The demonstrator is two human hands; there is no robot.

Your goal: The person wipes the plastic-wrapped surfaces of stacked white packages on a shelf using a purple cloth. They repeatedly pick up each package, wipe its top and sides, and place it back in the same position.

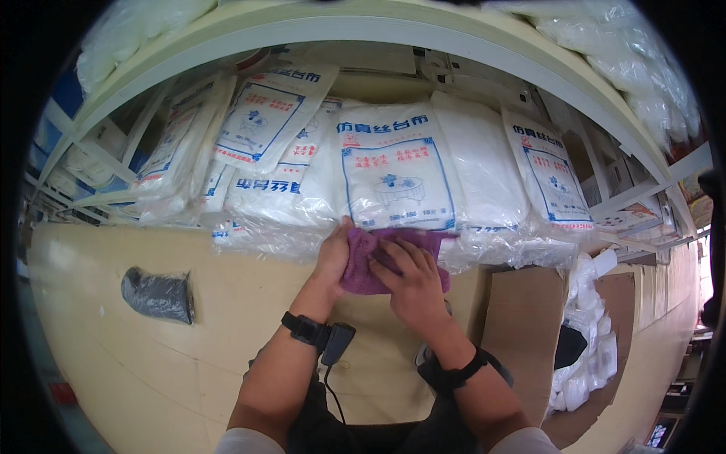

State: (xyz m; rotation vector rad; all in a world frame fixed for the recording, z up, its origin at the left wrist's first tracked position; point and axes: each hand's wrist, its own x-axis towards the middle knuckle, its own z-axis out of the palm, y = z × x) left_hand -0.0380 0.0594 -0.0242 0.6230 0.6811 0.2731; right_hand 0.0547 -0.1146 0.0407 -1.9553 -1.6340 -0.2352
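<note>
My left hand (333, 253) grips the left side of a folded purple cloth (355, 274), its thumb reaching up along the edge. My right hand (412, 284) is over the cloth, with bent fingers closed on it and their tips sunk in the fabric. The cloth touches the lower edge of a white printed plastic package (397, 170) with a blue border and a drawing of a table, one in a row of similar packages (548, 178) on the shelf.
A dark wrapped bundle (157, 295) lies on the beige floor (113, 363) at left. An open cardboard box (518, 325) with white plastic-wrapped items (582, 363) stands at right. A pale shelf beam (355, 34) arches overhead, with more clear-wrapped bags (605, 53) above.
</note>
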